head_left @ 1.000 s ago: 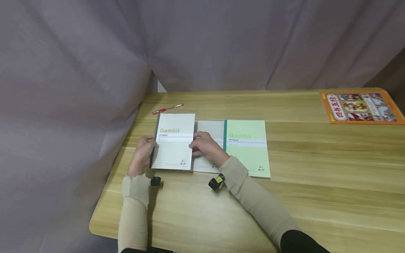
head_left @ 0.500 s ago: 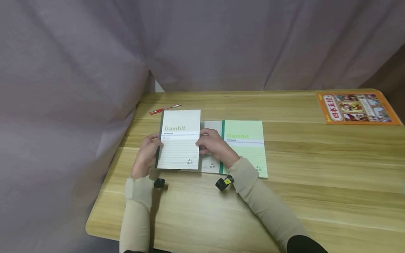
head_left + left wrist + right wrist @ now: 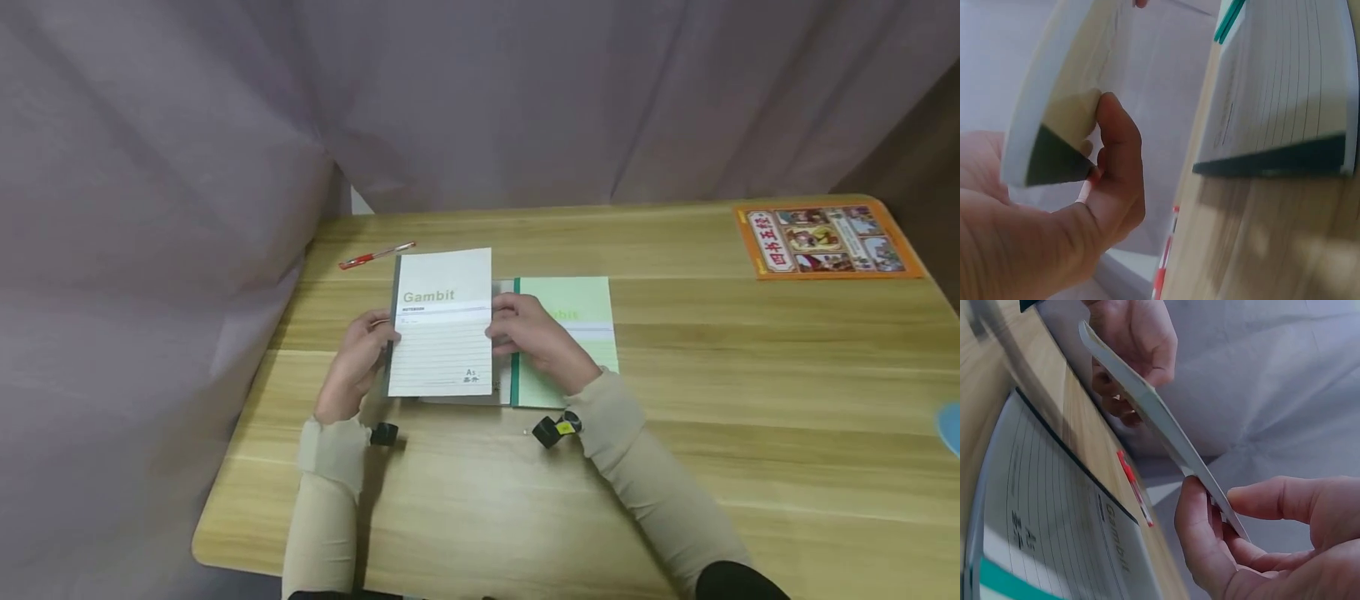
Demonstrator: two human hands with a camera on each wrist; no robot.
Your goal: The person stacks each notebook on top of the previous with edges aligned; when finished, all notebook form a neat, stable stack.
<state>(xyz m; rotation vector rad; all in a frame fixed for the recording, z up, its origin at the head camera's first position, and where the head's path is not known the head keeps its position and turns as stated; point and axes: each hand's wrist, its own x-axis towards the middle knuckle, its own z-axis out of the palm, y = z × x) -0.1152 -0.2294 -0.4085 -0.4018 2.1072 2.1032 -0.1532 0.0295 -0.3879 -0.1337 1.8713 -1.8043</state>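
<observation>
A white Gambit notebook with a dark spine is held up off the table between both hands. My left hand pinches its spine edge, thumb in front and fingers behind, as the left wrist view also shows. At the opposite edge, my right hand pinches it between thumb and fingers. Beneath it lies a second white notebook with a dark spine, mostly hidden in the head view. A green notebook with a teal spine lies to the right, overlapping that one and partly covered by my right hand.
A red pen lies behind the notebooks at the left. An orange picture book rests at the table's back right corner. Part of a blue object shows at the right edge. Grey curtains hang behind the wooden table.
Both hands have raised the white notebook and carried it rightward, over the other white notebook. The head view has shifted slightly, bringing the blue object into sight.
</observation>
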